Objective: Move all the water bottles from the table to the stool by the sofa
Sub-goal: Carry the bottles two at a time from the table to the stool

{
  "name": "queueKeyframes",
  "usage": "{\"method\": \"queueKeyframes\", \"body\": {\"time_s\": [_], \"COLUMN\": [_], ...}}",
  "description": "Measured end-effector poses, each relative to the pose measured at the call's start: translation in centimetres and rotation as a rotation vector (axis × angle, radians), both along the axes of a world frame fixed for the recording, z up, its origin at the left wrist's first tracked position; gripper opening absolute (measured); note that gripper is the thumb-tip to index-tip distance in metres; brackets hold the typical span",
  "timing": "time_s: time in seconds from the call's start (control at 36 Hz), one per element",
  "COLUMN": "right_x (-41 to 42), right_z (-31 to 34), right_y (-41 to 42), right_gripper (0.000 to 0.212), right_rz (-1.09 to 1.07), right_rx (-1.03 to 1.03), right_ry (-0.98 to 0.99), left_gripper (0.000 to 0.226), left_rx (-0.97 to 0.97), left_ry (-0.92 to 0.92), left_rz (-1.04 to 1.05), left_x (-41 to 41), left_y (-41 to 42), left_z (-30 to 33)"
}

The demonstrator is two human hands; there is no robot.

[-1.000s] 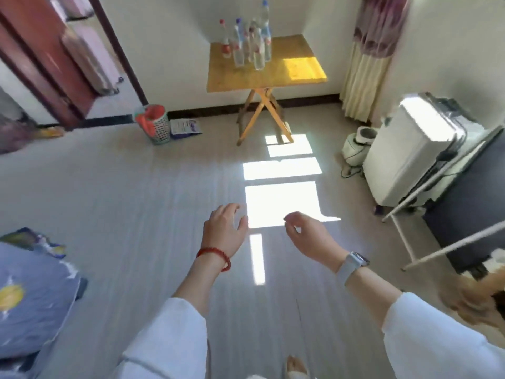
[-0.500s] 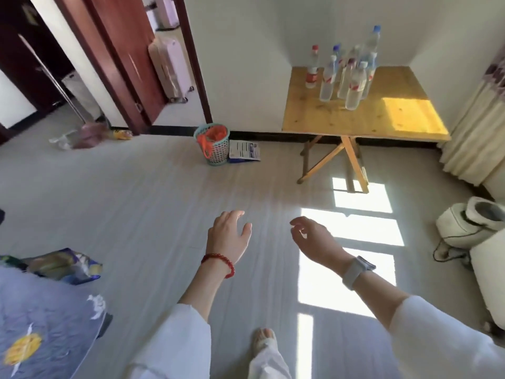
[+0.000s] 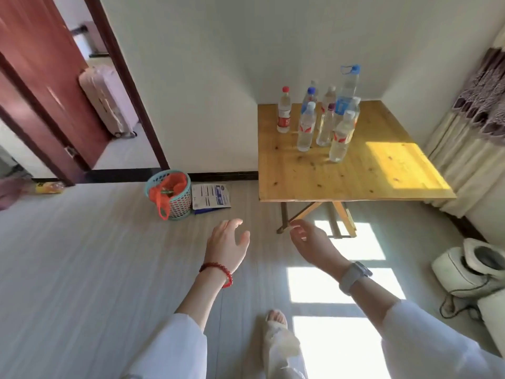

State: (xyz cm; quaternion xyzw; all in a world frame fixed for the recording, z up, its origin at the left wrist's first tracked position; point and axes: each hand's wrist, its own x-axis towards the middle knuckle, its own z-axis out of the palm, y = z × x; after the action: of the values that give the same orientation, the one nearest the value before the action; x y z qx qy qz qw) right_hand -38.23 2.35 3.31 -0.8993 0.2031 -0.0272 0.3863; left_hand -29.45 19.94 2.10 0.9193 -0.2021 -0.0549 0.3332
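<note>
Several clear plastic water bottles point(image 3: 325, 124) stand upright in a cluster at the back left of a yellow wooden folding table point(image 3: 314, 179). One has a red cap and red label point(image 3: 284, 112); the tallest has a blue cap point(image 3: 348, 90). My left hand point(image 3: 228, 244) and my right hand point(image 3: 311, 242) are held out in front of me over the floor, short of the table's front edge. Both are empty with fingers apart. No stool or sofa is in view.
A teal basket with an orange bag point(image 3: 170, 194) and a paper packet point(image 3: 210, 195) lie on the floor left of the table. An open doorway point(image 3: 114, 105) with a pink suitcase is at left. Curtains point(image 3: 475, 127) and a white appliance with cord point(image 3: 470, 266) are at right.
I have walked closer to the table, which now looms larger ahead. The view has swung, so the table sits right of centre. Both hands stay empty and held out.
</note>
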Motion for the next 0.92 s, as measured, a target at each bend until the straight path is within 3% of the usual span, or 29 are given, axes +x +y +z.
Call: {"method": "queueKeyframes", "body": {"time_s": [0.33, 0.67, 0.81, 0.86, 0.92], "right_x": [23.7, 41.3, 47.9, 49.7, 50.8], "right_z": [-1.3, -6.3, -7.7, -8.5, -9.4], "right_y": [-15.5, -26.3, -29.6, -30.7, -31.5], "right_gripper": [0.043, 0.085, 0.106, 0.102, 0.084], "right_rz": [-0.303, -0.704, -0.896, -0.994, -1.089], "right_rx": [0.097, 0.128, 0.266, 0.298, 0.309], "right_ry": [-0.068, -0.081, -0.171, -0.215, -0.269], "left_gripper": [0.037, 0.053, 0.062, 0.065, 0.07], "left_rx": [0.0, 0.079, 0.096, 0.109, 0.122], "left_ry": [-0.004, 0.099, 0.155, 0.137, 0.121], "left_rz": [-0.066, -0.235, -0.322, -0.374, -0.413], "left_x": [24.4, 42.6, 50.0, 52.6, 54.9], "left_y": [-14.6, -26.2, -31.0, -33.1, -35.3], "left_z": [0.8, -4.0, -5.2, -5.9, -6.6]}}
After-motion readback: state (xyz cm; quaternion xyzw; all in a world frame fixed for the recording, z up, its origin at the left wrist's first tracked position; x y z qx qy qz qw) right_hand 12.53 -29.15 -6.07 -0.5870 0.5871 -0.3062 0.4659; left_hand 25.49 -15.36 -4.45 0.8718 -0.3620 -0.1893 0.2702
